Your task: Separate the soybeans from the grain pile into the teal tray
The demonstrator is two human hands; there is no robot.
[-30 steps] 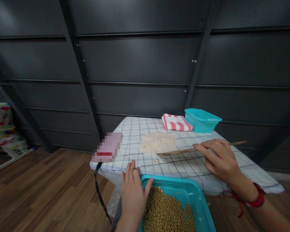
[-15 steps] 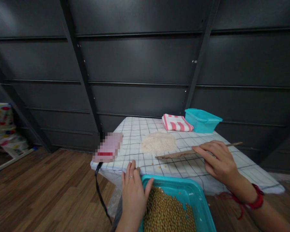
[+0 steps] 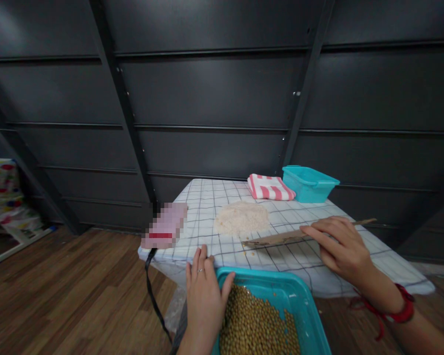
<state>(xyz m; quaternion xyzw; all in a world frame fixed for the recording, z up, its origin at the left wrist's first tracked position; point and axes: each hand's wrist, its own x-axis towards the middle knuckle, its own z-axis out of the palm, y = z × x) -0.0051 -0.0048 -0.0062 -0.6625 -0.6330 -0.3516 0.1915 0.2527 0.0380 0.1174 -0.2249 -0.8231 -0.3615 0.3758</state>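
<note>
My left hand (image 3: 204, 296) straddles the left rim of a teal plastic tub (image 3: 314, 310), its thumb over the rim and its fingers stretched along the outside. Greenish-brown beans (image 3: 257, 323) fill much of the tub. Over the table, my right hand (image 3: 340, 246) is closed on a long strip of cardboard (image 3: 281, 238), which it holds by the upper edge. The strip's left end is low over the checked cloth, close to a few loose beans (image 3: 248, 253). Behind it lies a pale, grainy heap (image 3: 242, 218).
A checked cloth (image 3: 203, 197) covers the table. At its back right are a folded pink-and-white striped towel (image 3: 270, 188) and a second teal tub (image 3: 311, 186). A blurred pink object (image 3: 166, 224) with a black strap (image 3: 153, 291) sits at the left edge. Dark wall panels (image 3: 207, 93) stand behind.
My right hand and the cardboard strip have shifted slightly to the right, away from the left hand. My left hand and the bean tub have stayed in place.
</note>
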